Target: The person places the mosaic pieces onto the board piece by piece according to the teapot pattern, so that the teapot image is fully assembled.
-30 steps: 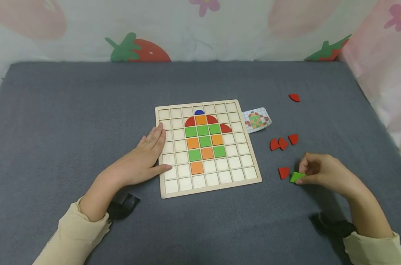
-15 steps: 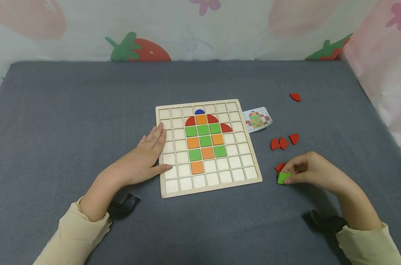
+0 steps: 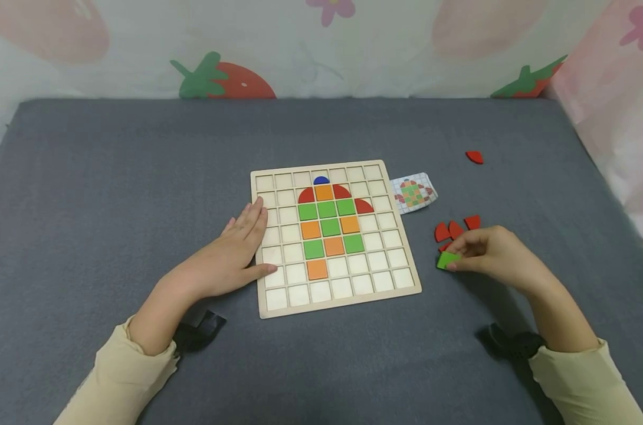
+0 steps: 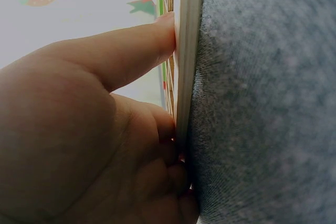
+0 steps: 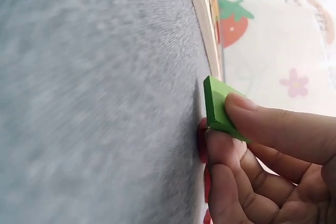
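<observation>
Green tile (image 3: 447,260): the right hand (image 3: 491,257) pinches it between thumb and fingertips, to the right of the wooden board (image 3: 363,284) and close to the loose red pieces (image 3: 455,230). The thumb covers part of its face, as the right wrist view shows. Most of a low red piece (image 3: 444,247) is hidden by the tile and fingers; only a sliver shows, and whether the hand touches it I cannot tell.

The left hand (image 3: 226,257) lies with fingers extended over the board's left edge, thumb on a lower cell, grasping nothing. Its wrist view is dark, the fingertips are hard to make out, and the board appears there as little more than a rim. The card (image 3: 414,193) meets the board's right side; whether some of it runs underneath is unclear, and its printed pattern is too small to read in detail. Both sleeves are cut off by the lower frame edge.

A second ago the tile was farther right and nearer the person, with the low red piece in fuller view beside it. Now both sit farther from the person, near the three grouped red pieces. The left hand, the board and the coloured pieces set in it look unchanged.
</observation>
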The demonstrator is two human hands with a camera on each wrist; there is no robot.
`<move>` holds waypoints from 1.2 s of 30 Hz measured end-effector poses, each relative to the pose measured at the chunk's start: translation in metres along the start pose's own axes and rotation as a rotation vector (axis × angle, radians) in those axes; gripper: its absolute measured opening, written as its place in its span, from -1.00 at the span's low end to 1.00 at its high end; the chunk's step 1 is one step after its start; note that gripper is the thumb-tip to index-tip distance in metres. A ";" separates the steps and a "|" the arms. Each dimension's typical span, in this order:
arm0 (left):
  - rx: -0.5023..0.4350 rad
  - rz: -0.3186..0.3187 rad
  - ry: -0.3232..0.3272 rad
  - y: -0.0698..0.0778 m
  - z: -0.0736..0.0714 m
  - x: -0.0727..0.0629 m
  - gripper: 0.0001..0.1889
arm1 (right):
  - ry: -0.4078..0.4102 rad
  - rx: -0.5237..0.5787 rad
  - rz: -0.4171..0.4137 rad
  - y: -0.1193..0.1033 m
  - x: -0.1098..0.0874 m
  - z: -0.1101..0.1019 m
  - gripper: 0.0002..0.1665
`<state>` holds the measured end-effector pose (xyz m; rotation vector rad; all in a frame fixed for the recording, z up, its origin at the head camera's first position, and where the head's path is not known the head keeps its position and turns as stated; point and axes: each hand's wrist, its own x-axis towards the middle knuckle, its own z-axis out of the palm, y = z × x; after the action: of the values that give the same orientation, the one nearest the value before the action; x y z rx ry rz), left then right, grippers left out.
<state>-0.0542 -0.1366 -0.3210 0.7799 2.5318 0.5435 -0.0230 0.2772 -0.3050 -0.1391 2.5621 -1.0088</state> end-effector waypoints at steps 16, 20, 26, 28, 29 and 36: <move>0.003 0.002 -0.004 0.001 -0.002 -0.001 -0.08 | -0.084 0.073 -0.130 -0.039 0.024 0.017 -0.82; -0.001 0.007 -0.003 0.002 -0.002 -0.001 -0.09 | -0.103 0.043 -0.143 -0.049 0.031 0.023 -0.84; 0.003 0.012 0.001 0.002 -0.003 -0.002 -0.10 | -0.137 -0.009 -0.218 -0.064 0.040 0.033 -0.86; 0.006 0.012 0.004 0.003 -0.003 -0.002 -0.11 | -0.150 -0.018 -0.236 -0.069 0.044 0.036 -0.88; 0.007 0.011 0.005 0.003 -0.003 -0.002 -0.11 | -0.156 -0.024 -0.241 -0.071 0.046 0.038 -0.89; 0.005 0.001 0.011 0.003 -0.003 -0.003 -0.10 | -0.204 -0.048 -0.311 -0.089 0.057 0.050 -0.91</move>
<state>-0.0523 -0.1367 -0.3168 0.7815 2.5434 0.5436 -0.0602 0.1669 -0.2966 -0.6360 2.4230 -0.9821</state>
